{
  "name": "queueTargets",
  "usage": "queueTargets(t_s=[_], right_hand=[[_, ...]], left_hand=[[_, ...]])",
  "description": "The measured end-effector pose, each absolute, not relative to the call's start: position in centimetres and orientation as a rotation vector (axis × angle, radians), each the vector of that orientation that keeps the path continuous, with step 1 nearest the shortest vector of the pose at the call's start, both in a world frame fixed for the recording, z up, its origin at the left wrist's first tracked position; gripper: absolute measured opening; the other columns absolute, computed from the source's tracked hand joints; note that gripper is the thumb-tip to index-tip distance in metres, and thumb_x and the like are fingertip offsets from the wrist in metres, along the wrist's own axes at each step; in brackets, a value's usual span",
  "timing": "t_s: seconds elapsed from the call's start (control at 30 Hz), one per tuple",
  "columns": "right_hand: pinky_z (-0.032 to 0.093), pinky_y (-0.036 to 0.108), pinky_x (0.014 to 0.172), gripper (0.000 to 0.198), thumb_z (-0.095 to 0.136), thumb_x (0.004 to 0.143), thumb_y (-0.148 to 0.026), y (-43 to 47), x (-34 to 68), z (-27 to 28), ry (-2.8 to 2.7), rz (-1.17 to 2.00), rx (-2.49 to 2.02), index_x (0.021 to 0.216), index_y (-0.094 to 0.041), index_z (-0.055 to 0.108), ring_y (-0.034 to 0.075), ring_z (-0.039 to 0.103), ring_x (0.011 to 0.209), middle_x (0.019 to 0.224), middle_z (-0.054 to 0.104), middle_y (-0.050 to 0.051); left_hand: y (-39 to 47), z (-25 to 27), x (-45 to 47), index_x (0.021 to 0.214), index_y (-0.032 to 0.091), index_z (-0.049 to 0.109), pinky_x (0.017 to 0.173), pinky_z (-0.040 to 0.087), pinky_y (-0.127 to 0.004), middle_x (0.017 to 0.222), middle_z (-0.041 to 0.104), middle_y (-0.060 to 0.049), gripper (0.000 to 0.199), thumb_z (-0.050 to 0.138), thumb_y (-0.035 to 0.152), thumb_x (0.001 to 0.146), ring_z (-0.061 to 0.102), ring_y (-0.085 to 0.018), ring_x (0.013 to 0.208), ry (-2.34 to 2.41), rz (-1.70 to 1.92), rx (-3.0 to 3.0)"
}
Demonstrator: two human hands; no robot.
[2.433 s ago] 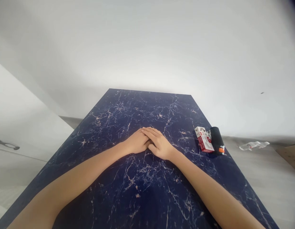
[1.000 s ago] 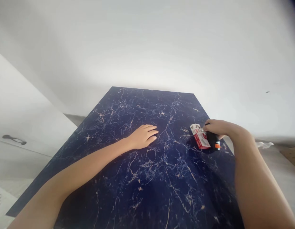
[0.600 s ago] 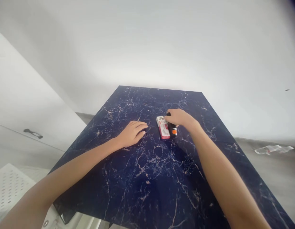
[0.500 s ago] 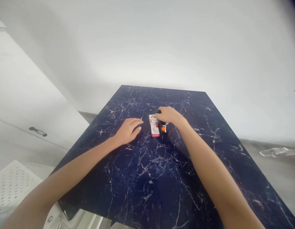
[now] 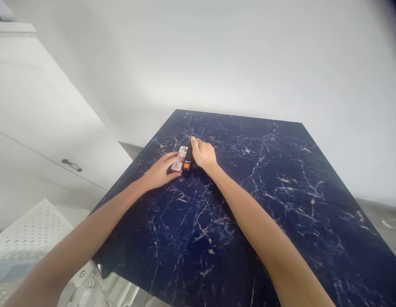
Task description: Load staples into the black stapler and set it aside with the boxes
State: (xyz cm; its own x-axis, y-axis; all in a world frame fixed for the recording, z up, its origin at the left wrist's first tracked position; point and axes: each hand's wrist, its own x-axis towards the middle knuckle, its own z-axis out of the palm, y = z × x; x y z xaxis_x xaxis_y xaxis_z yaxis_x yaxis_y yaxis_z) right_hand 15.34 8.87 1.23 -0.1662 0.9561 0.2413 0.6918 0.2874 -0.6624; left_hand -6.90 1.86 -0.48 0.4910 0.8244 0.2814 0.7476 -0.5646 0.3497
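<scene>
Blue table (image 5: 268,179) bore a box (image 5: 178,164) pointing lengthwise away, left hand (image 5: 161,170) touching its left side, grip unclear; right hand (image 5: 204,154) gripped the black object (image 5: 188,159) alongside.

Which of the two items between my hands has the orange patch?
The black item beside your right hand; the box by your left hand is red and white.

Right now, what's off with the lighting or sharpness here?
In the head view, the wall is softly lit, grayer toward the left; the head view's top-right corner goes dark; in the head view, print on the red-and-white box is too soft to read.
</scene>
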Motion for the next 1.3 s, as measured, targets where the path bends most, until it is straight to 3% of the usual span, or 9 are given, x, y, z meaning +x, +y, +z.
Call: queueTargets(t_s=[0.07, 0.23, 0.57, 0.7, 0.77, 0.9, 1.03, 1.13, 1.3], right_hand=[[0.049, 0.04, 0.094, 0.055, 0.02, 0.11, -0.051, 8.4, 15.8, 0.1, -1.898, 0.492, -1.365, 0.106, -0.021, 0.066, 0.03, 0.069, 0.105, 0.108, 0.073, 0.013], [0.048, 0.035, 0.099, 0.041, 0.034, 0.108, -0.042, 8.5, 16.1, -0.7, -1.879, 0.584, -1.244, 0.129, -0.023, 0.064, 0.026, 0.067, 0.115, 0.125, 0.072, 0.01], [0.051, 0.033, 0.092, 0.04, 0.041, 0.105, -0.052, 9.7, 16.4, -0.7, -1.756, 0.795, -1.295, 0.12, -0.025, 0.067, 0.023, 0.071, 0.096, 0.1, 0.076, 0.005], [0.052, 0.035, 0.09, 0.042, 0.039, 0.105, -0.054, 9.8, 16.5, -0.6, -1.741, 0.851, -1.294, 0.121, -0.026, 0.067, 0.023, 0.071, 0.09, 0.09, 0.074, 0.004], [0.052, 0.035, 0.09, 0.042, 0.04, 0.104, -0.053, 9.8, 16.4, -0.6, -1.746, 0.844, -1.302, 0.122, -0.026, 0.066, 0.023, 0.071, 0.091, 0.091, 0.075, 0.004], [0.05, 0.035, 0.093, 0.042, 0.04, 0.105, -0.052, 9.9, 16.4, -0.8, -1.752, 0.814, -1.298, 0.125, -0.026, 0.065, 0.024, 0.071, 0.097, 0.099, 0.076, 0.006], [0.05, 0.037, 0.094, 0.042, 0.039, 0.106, -0.05, 9.9, 16.4, -1.0, -1.754, 0.823, -1.286, 0.126, -0.024, 0.065, 0.026, 0.07, 0.099, 0.102, 0.076, 0.007], [0.048, 0.037, 0.098, 0.038, 0.039, 0.106, -0.047, 10.0, 16.3, -1.0, -1.755, 0.78, -1.259, 0.12, -0.023, 0.065, 0.025, 0.067, 0.105, 0.108, 0.074, 0.009], [0.046, 0.033, 0.1, 0.041, 0.033, 0.108, -0.045, 10.2, 16.3, -1.0, -1.76, 0.685, -1.259, 0.089, -0.022, 0.061, 0.022, 0.063, 0.106, 0.104, 0.07, 0.009]], left_hand=[[2.3, -0.6, -6.9, 0.144, 0.025, 0.055, 0.121, 0.042, -0.052, 0.157, 0.046, -0.011, 0.052, 0.058, 0.052, 0.1, 0.047, -0.033, 0.144, 1.38, 0.648, 2.545], [2.0, -0.7, -6.1, 0.142, 0.024, 0.057, 0.121, 0.04, -0.055, 0.154, 0.05, -0.012, 0.053, 0.062, 0.052, 0.097, 0.048, -0.034, 0.142, 1.4, 0.786, 2.61], [1.9, -0.8, -4.1, 0.115, 0.026, 0.072, 0.113, 0.045, -0.056, 0.137, 0.065, -0.008, 0.028, 0.072, 0.043, 0.093, 0.059, -0.032, 0.128, 1.644, 1.013, 2.337], [1.8, -0.5, -4.3, 0.114, 0.026, 0.073, 0.111, 0.047, -0.055, 0.133, 0.067, -0.008, 0.03, 0.073, 0.045, 0.09, 0.063, -0.032, 0.122, 1.667, 1.008, 2.316], [1.6, -0.4, -4.2, 0.118, 0.026, 0.072, 0.112, 0.047, -0.052, 0.133, 0.067, -0.008, 0.034, 0.073, 0.047, 0.091, 0.061, -0.03, 0.125, 1.611, 1.051, 2.371], [1.5, -0.5, -4.2, 0.11, 0.028, 0.075, 0.11, 0.047, -0.049, 0.128, 0.071, -0.006, 0.023, 0.064, 0.044, 0.1, 0.064, -0.027, 0.12, 1.539, 1.089, 2.567], [1.5, -0.2, -4.8, 0.111, 0.032, 0.077, 0.108, 0.048, -0.052, 0.131, 0.07, -0.004, 0.024, 0.055, 0.037, 0.105, 0.065, -0.028, 0.119, 1.545, 0.877, 2.788], [1.1, 0.0, -5.0, 0.12, 0.031, 0.075, 0.104, 0.05, -0.052, 0.135, 0.068, -0.006, 0.029, 0.049, 0.032, 0.106, 0.066, -0.029, 0.119, 1.503, 0.72, 2.878], [0.8, -0.4, -4.8, 0.126, 0.028, 0.072, 0.105, 0.051, -0.05, 0.134, 0.069, -0.008, 0.03, 0.054, 0.036, 0.103, 0.067, -0.03, 0.118, 1.505, 0.748, 2.908]])
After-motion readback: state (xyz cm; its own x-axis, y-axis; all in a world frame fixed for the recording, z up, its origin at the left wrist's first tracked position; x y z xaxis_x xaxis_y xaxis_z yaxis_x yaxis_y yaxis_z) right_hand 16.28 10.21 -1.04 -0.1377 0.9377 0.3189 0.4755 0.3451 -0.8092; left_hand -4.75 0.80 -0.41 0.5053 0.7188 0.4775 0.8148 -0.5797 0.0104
